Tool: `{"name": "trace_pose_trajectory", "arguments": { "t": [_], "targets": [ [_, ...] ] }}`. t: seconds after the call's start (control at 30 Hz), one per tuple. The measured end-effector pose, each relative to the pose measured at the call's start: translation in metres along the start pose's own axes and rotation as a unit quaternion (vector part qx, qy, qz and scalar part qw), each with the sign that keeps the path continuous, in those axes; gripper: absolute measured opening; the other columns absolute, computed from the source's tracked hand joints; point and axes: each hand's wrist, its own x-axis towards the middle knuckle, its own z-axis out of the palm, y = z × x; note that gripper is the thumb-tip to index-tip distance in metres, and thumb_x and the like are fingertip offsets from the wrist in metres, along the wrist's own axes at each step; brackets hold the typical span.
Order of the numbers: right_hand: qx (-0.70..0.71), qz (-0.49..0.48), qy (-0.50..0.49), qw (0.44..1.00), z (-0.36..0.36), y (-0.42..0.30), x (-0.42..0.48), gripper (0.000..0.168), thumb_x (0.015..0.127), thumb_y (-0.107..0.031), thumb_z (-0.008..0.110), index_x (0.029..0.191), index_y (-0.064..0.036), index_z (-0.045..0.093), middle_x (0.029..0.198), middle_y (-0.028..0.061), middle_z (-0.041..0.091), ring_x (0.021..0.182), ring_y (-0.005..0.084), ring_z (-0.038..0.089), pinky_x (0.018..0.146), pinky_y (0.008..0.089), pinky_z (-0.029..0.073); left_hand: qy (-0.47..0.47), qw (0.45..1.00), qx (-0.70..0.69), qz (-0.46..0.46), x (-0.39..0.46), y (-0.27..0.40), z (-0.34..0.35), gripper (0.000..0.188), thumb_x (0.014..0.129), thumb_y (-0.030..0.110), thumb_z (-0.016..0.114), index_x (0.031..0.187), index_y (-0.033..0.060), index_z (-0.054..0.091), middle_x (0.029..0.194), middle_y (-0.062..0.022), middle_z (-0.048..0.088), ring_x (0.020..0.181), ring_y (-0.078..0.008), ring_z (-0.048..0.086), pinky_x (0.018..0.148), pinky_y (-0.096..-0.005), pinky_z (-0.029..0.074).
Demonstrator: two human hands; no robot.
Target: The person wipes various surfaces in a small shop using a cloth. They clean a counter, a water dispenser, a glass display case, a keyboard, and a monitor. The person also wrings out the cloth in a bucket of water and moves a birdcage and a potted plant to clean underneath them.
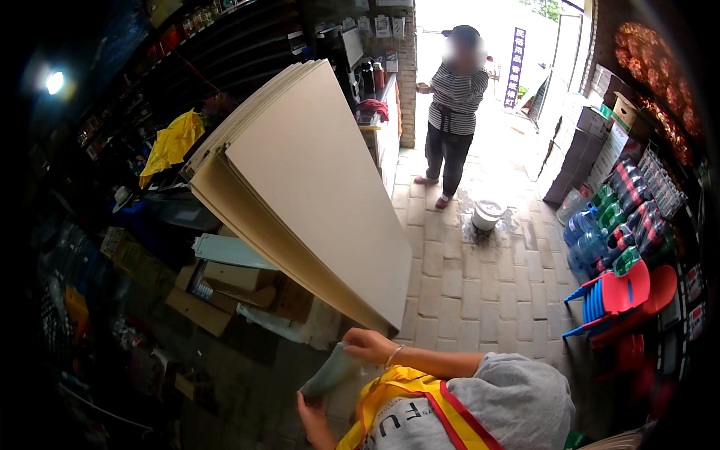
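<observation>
Both my hands hold a greyish-green cloth-like piece (329, 371) in front of my yellow and red vest. My right hand (368, 346), with a bracelet on the wrist, grips its upper end, just below the bottom corner of a stack of large pale boards (326, 185). At its lower end is my left hand (312, 419), partly blurred. The boards stand tilted on edge, fanned slightly apart. Left of them lie opened cardboard boxes (199, 315) and a pale green flat panel (233, 251).
A person (453, 107) in a striped top stands near the bright doorway, by a white lidded bucket (487, 215) on the brick floor. At right are stacked red and blue chairs (613, 298), bottled drinks (619, 214) and cartons (574, 140). A counter (388, 129) stands behind the boards.
</observation>
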Motion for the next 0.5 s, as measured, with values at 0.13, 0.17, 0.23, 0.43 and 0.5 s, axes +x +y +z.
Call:
{"name": "trace_pose_trajectory", "arguments": {
  "t": [0.13, 0.17, 0.23, 0.43, 0.5],
  "targets": [
    [0.009, 0.032, 0.022, 0.999, -0.008, -0.001, 0.004, 0.026, 0.088, -0.022, 0.064, 0.104, -0.004, 0.059, 0.091, 0.0112, 0.063, 0.083, 0.0203, 0.061, 0.075, 0.0325, 0.049, -0.052, 0.994, 0.096, 0.009, -0.002, 0.014, -0.002, 0.023, 0.086, 0.018, 0.065, 0.105, 0.0059, 0.062, 0.109, -0.0104, 0.061, 0.098, -0.0213, 0.059, 0.084, -0.0361, 0.048],
    [0.007, 0.044, 0.021, 0.999, -0.008, -0.004, 0.007, 0.026, 0.087, -0.022, 0.064, 0.105, -0.004, 0.059, 0.092, 0.0112, 0.063, 0.083, 0.0203, 0.061, 0.075, 0.0326, 0.050, -0.072, 0.978, 0.187, 0.059, -0.007, 0.019, 0.000, 0.023, 0.083, 0.013, 0.068, 0.104, 0.0056, 0.061, 0.108, -0.0105, 0.060, 0.098, -0.0207, 0.059, 0.084, -0.0363, 0.049],
    [-0.063, -0.106, 0.029, 0.992, 0.005, 0.000, 0.025, 0.020, 0.084, -0.017, 0.067, 0.094, -0.004, 0.055, 0.080, 0.0096, 0.060, 0.070, 0.0205, 0.058, 0.064, 0.0327, 0.048, -0.093, 0.903, 0.385, 0.166, 0.003, 0.023, -0.032, 0.028, 0.077, 0.003, 0.071, 0.103, 0.0049, 0.060, 0.103, -0.0095, 0.058, 0.095, -0.0189, 0.059, 0.082, -0.0351, 0.050],
    [-0.019, -0.251, 0.048, 0.967, -0.020, -0.036, 0.125, 0.019, 0.081, -0.010, 0.065, 0.097, -0.004, 0.059, 0.087, 0.0111, 0.056, 0.073, 0.0248, 0.057, 0.065, 0.0351, 0.048, -0.355, 0.931, -0.083, -0.003, -0.021, 0.129, 0.020, 0.052, 0.100, 0.038, 0.037, 0.134, 0.0000, 0.045, 0.133, -0.0136, 0.052, 0.120, -0.0214, 0.051, 0.099, -0.0409, 0.042],
    [-0.126, -0.277, 0.101, 0.947, -0.008, -0.097, 0.124, 0.033, 0.082, -0.013, 0.067, 0.109, 0.000, 0.055, 0.093, 0.0128, 0.056, 0.083, 0.0247, 0.057, 0.075, 0.0332, 0.049, -0.344, 0.919, -0.191, -0.021, -0.032, 0.147, 0.044, 0.050, 0.099, 0.039, 0.037, 0.131, 0.0012, 0.046, 0.130, -0.0130, 0.052, 0.116, -0.0209, 0.051, 0.096, -0.0401, 0.041]
  ]
}}
